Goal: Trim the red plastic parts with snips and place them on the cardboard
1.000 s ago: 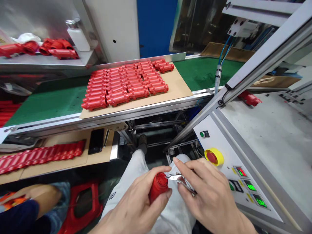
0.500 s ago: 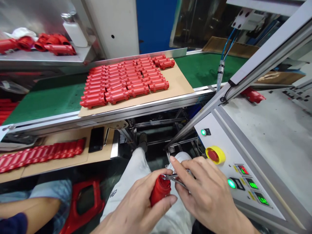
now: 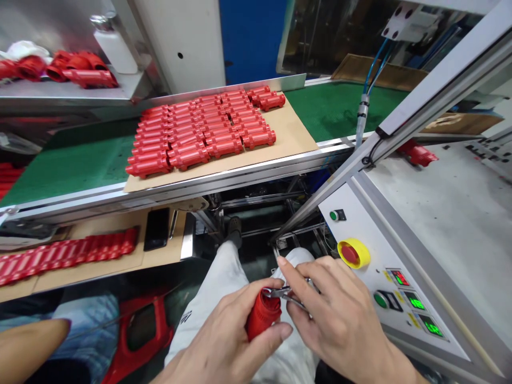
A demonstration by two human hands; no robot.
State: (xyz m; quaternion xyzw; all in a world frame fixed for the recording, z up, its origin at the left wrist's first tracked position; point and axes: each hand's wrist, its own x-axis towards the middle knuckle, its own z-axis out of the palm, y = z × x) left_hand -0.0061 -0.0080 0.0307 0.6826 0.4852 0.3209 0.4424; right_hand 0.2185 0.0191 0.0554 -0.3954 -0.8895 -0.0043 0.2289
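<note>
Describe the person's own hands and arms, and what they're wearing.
The left hand and right hand are bare: no gloves, rings or watch show, and the fingernails are short. No sleeve shows at the wrists before the arms leave the view. Below them are pale trousers with small dark lettering on the thigh, and a dark shoe.

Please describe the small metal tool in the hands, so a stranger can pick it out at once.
From the green conveyor belt, look down to the person's lap. There the right hand holds small metal nippers, tips at the end of a red plastic part in the left hand. Nothing else held is metal.
</note>
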